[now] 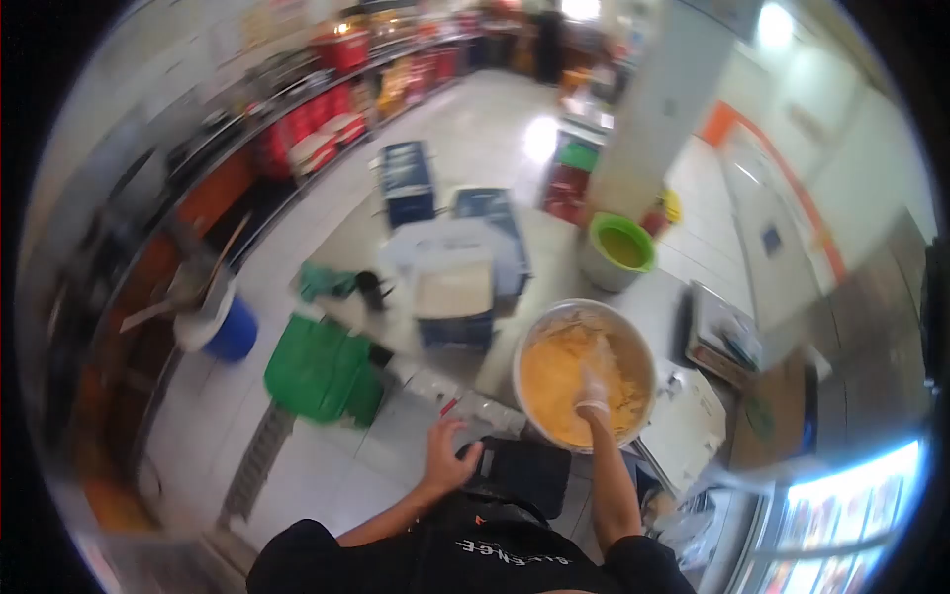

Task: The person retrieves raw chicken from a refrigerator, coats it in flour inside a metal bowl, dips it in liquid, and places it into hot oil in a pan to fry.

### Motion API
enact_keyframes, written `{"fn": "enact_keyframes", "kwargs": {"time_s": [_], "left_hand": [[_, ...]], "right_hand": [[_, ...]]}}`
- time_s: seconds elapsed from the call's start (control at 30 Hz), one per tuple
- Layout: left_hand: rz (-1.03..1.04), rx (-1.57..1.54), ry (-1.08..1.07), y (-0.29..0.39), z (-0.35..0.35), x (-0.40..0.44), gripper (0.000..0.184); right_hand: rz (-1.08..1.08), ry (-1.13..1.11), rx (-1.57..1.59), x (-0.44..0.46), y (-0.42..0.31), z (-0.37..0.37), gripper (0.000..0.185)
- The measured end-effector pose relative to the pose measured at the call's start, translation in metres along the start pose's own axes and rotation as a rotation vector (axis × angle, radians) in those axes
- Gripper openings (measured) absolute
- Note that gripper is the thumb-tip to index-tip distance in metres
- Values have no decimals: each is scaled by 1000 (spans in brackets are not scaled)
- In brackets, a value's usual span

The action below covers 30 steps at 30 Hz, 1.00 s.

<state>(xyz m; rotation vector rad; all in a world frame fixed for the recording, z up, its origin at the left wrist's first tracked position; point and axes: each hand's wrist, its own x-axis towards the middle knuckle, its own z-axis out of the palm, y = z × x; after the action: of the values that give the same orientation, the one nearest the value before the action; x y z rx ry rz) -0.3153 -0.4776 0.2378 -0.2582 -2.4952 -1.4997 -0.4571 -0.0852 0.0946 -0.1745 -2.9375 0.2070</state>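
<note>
A large round metal bowl (648, 396) stands at the table's near right corner, full of an orange-yellow mixture (556, 381). My right hand (592, 388), in a clear glove, reaches down into the mixture; its fingers are blurred and partly hidden there. Bare and raised in front of my body, my left hand (448, 457) has its fingers apart and holds nothing. It is near the table's front edge, left of a black object (524, 475).
Blue and white boxes (454, 307) stand on the table (549, 233). A green-rimmed bucket (621, 252) is behind the bowl. To the left are a green bin (322, 371) and a blue bucket (234, 329). A pillar (658, 109) rises behind, and cardboard boxes (777, 411) are at right.
</note>
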Motion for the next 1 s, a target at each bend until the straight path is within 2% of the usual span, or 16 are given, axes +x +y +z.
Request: {"fn": "enact_keyframes", "kwargs": {"time_s": [0.03,0.07,0.17,0.2,0.33,0.4,0.43,0.5,0.53,0.63,0.7,0.73,0.87,0.93,0.97,1.0], "left_hand": [[-163,17,48,-43,-9,-45,45],[-401,121,-27,-84,-25,-94,48],[-1441,146,-125,-193,-18,-287,48],[-1582,52,34,-163,-17,-360,48],[-715,-273,92,-25,-87,-507,44],[-634,-232,76,-57,-77,-560,41],[-838,-174,87,-92,-71,-595,41],[-1592,-402,874,-105,-133,-609,37],[-1699,-189,1117,-97,-192,-605,39],[-1261,360,1674,-138,-357,-651,46],[-1066,592,1915,-106,-491,-660,48],[-984,750,2022,-102,-551,-676,47],[-909,1576,2146,-110,-723,-746,47],[-1683,1220,1406,-50,-744,-718,31],[-1814,1065,993,-20,-758,-702,31],[-1761,1122,926,-29,-751,-692,31]], "right_hand": [[21,31,163,9,13,20,8],[-241,-190,-355,6,3,-32,7],[-384,-89,-186,-10,-46,-51,11],[-367,-68,-21,-16,-69,-52,12],[-11,-111,843,-84,-179,-59,20],[147,-141,1174,-126,-219,-61,23],[218,-160,1297,-147,-240,-60,25],[337,-206,1412,-194,-269,-59,29],[390,-236,1438,-216,-289,-62,31],[514,-403,1513,-290,-364,-69,37],[242,-501,1709,-299,-371,53,37],[1084,-658,2302,-321,-422,69,34],[-736,-782,812,-417,-577,-54,37],[-1102,-678,541,-457,-631,-96,39],[-1143,-671,439,-469,-647,-110,38],[-1185,-663,337,-478,-665,-121,37]]}}
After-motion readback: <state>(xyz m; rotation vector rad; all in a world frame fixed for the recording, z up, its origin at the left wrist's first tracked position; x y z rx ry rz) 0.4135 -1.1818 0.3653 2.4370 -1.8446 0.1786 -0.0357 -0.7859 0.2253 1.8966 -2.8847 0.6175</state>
